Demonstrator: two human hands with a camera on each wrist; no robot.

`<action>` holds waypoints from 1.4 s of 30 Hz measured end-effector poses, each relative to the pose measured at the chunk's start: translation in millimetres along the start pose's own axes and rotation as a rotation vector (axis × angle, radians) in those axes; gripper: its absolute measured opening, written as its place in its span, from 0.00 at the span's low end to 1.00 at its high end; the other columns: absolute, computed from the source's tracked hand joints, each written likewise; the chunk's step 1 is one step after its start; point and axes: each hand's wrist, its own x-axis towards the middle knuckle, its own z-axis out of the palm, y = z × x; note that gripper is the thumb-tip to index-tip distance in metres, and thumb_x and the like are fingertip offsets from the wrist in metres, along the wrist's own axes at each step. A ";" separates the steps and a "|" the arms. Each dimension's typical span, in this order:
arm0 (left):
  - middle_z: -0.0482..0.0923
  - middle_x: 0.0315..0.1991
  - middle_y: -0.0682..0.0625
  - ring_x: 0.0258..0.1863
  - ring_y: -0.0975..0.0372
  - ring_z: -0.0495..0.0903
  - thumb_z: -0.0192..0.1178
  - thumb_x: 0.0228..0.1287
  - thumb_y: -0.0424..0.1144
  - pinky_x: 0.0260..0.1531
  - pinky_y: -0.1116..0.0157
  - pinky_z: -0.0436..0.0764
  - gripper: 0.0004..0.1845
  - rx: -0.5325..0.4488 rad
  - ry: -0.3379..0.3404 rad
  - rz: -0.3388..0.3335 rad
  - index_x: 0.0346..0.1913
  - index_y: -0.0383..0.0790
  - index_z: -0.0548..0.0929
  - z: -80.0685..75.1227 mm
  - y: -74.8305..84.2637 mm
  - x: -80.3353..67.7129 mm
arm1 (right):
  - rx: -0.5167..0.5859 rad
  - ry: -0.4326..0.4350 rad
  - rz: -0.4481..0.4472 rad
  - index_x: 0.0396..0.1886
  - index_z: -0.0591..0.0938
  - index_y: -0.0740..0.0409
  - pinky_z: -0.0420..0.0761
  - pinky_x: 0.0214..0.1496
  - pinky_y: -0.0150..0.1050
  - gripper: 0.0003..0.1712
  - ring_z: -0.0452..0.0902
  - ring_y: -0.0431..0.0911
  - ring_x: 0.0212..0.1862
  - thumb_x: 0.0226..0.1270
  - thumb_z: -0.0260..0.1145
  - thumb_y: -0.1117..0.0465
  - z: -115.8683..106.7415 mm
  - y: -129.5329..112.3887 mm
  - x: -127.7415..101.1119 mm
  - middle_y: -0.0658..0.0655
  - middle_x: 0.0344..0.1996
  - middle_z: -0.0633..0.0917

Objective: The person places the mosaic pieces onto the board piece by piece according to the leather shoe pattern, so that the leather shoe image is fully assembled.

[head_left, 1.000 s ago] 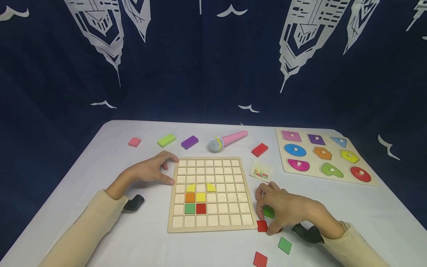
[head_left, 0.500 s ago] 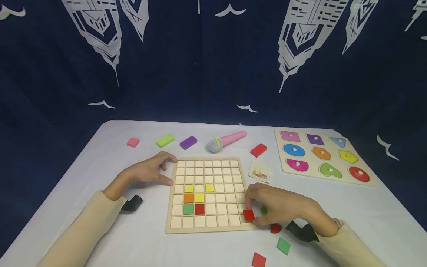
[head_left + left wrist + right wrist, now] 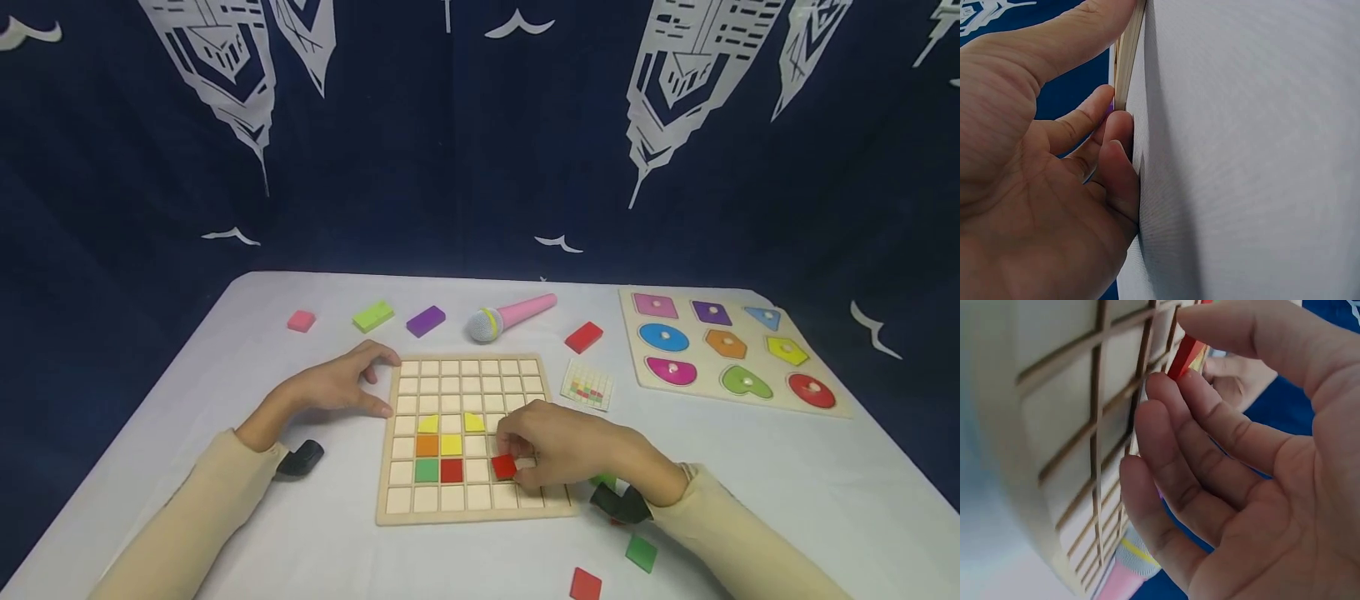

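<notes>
A wooden grid board lies on the table with several coloured tiles set in its cells. Among them are an orange tile, a yellow square tile, a green tile and a dark red tile. Two yellow curved tiles sit just above. Over the board's right half, my right hand pinches a red square tile between thumb and fingers, the tile tilted relative to the cells. My left hand touches the board's left edge with thumb and fingertips spread apart.
Right of the board lie a small pattern card and a shape puzzle. Behind it are a pink microphone and several blocks, including a purple one. A green tile and a red tile lie front right.
My right hand has picked up the red square tile from beside the board's right edge and carried it left over the grid. The left hand stays at the board's edge.
</notes>
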 end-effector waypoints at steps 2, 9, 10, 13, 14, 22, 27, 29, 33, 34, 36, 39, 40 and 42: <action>0.69 0.52 0.44 0.49 0.54 0.69 0.78 0.50 0.47 0.46 0.61 0.72 0.41 -0.003 -0.003 0.003 0.65 0.41 0.71 1.0 -0.1 0.0 | -0.001 -0.006 -0.005 0.36 0.82 0.49 0.71 0.33 0.31 0.09 0.70 0.37 0.31 0.56 0.73 0.61 3.2 -2.2 5.7 0.48 0.24 0.78; 0.70 0.53 0.44 0.49 0.54 0.70 0.78 0.50 0.46 0.46 0.60 0.72 0.40 -0.008 0.007 0.034 0.64 0.40 0.71 1.7 0.5 -1.5 | -0.050 0.004 -0.026 0.36 0.82 0.50 0.71 0.36 0.31 0.08 0.69 0.36 0.32 0.59 0.74 0.58 7.5 -10.3 17.2 0.48 0.25 0.78; 0.70 0.53 0.44 0.49 0.54 0.70 0.79 0.50 0.46 0.46 0.60 0.72 0.40 -0.007 0.009 0.033 0.64 0.40 0.71 1.4 0.7 -1.5 | -0.053 0.003 -0.024 0.36 0.82 0.49 0.71 0.36 0.31 0.08 0.70 0.37 0.32 0.60 0.74 0.58 7.9 -11.0 18.3 0.47 0.25 0.78; 0.70 0.53 0.44 0.49 0.54 0.70 0.79 0.49 0.46 0.47 0.60 0.72 0.40 -0.008 0.008 0.036 0.64 0.40 0.71 1.1 -0.1 -0.8 | -0.057 -0.001 -0.020 0.36 0.81 0.48 0.72 0.36 0.31 0.09 0.70 0.36 0.32 0.60 0.74 0.57 9.7 -11.2 21.0 0.46 0.26 0.78; 0.69 0.54 0.44 0.49 0.54 0.70 0.79 0.49 0.46 0.47 0.60 0.72 0.40 -0.010 0.007 0.038 0.64 0.40 0.71 1.2 -0.3 -0.3 | -0.052 -0.002 -0.020 0.36 0.81 0.48 0.71 0.35 0.30 0.09 0.69 0.35 0.31 0.61 0.75 0.56 10.2 -11.2 21.5 0.46 0.26 0.78; 0.70 0.52 0.43 0.49 0.54 0.69 0.79 0.49 0.45 0.46 0.61 0.72 0.40 -0.012 0.012 0.038 0.64 0.38 0.71 1.9 -0.3 0.1 | 0.060 -0.021 0.055 0.33 0.80 0.50 0.72 0.33 0.29 0.14 0.69 0.35 0.27 0.55 0.79 0.59 10.8 -11.5 28.2 0.45 0.24 0.78; 0.70 0.51 0.43 0.48 0.54 0.69 0.79 0.49 0.45 0.46 0.61 0.72 0.41 -0.011 0.014 0.035 0.64 0.37 0.71 1.3 0.1 -0.8 | 0.120 -0.019 0.115 0.25 0.80 0.50 0.73 0.33 0.30 0.14 0.71 0.35 0.27 0.50 0.81 0.61 11.5 -11.6 31.9 0.43 0.21 0.78; 0.70 0.51 0.43 0.48 0.54 0.69 0.79 0.49 0.45 0.46 0.61 0.72 0.41 -0.011 0.015 0.033 0.64 0.37 0.71 0.7 0.2 -1.1 | 0.137 -0.021 0.116 0.22 0.81 0.49 0.72 0.31 0.30 0.14 0.71 0.35 0.26 0.50 0.81 0.62 11.9 -11.5 31.9 0.43 0.18 0.77; 0.70 0.51 0.43 0.48 0.54 0.69 0.79 0.49 0.44 0.46 0.61 0.72 0.40 -0.017 0.017 0.033 0.64 0.38 0.71 0.1 0.6 -1.0 | 0.165 -0.026 0.086 0.21 0.81 0.48 0.72 0.30 0.29 0.13 0.70 0.34 0.24 0.52 0.80 0.62 11.9 -11.7 28.5 0.42 0.17 0.77; 0.70 0.51 0.43 0.48 0.54 0.69 0.79 0.49 0.44 0.46 0.60 0.72 0.40 -0.017 0.016 0.032 0.64 0.38 0.71 0.1 0.6 -1.0 | 0.168 -0.024 0.070 0.22 0.81 0.48 0.72 0.30 0.29 0.13 0.70 0.33 0.25 0.53 0.80 0.62 11.5 -11.5 26.8 0.42 0.18 0.77; 0.70 0.51 0.44 0.48 0.54 0.69 0.79 0.49 0.44 0.47 0.61 0.72 0.41 -0.019 0.013 0.029 0.64 0.38 0.71 0.1 1.0 -1.0 | 0.162 -0.017 0.036 0.24 0.82 0.47 0.72 0.31 0.29 0.11 0.70 0.33 0.26 0.56 0.78 0.61 11.3 -10.1 23.1 0.41 0.20 0.77; 0.70 0.51 0.44 0.48 0.54 0.69 0.79 0.49 0.45 0.46 0.61 0.72 0.41 -0.011 0.014 0.021 0.65 0.39 0.71 -0.4 2.2 -1.8 | 0.153 0.008 -0.011 0.29 0.83 0.47 0.74 0.35 0.28 0.07 0.71 0.32 0.29 0.61 0.75 0.59 10.1 -6.4 16.3 0.40 0.23 0.78; 0.70 0.51 0.44 0.48 0.54 0.69 0.79 0.49 0.45 0.46 0.61 0.72 0.41 -0.010 0.015 0.020 0.65 0.39 0.71 0.4 2.4 -1.9 | 0.150 0.019 -0.023 0.31 0.84 0.47 0.74 0.37 0.29 0.06 0.71 0.32 0.30 0.62 0.75 0.59 9.7 -4.2 13.1 0.39 0.24 0.78; 0.70 0.51 0.44 0.48 0.54 0.70 0.79 0.49 0.45 0.46 0.61 0.72 0.41 -0.011 0.016 0.022 0.65 0.39 0.71 1.9 2.6 -2.3 | 0.155 0.041 -0.033 0.34 0.84 0.46 0.76 0.39 0.30 0.04 0.73 0.34 0.32 0.63 0.74 0.58 8.0 0.2 6.0 0.39 0.27 0.79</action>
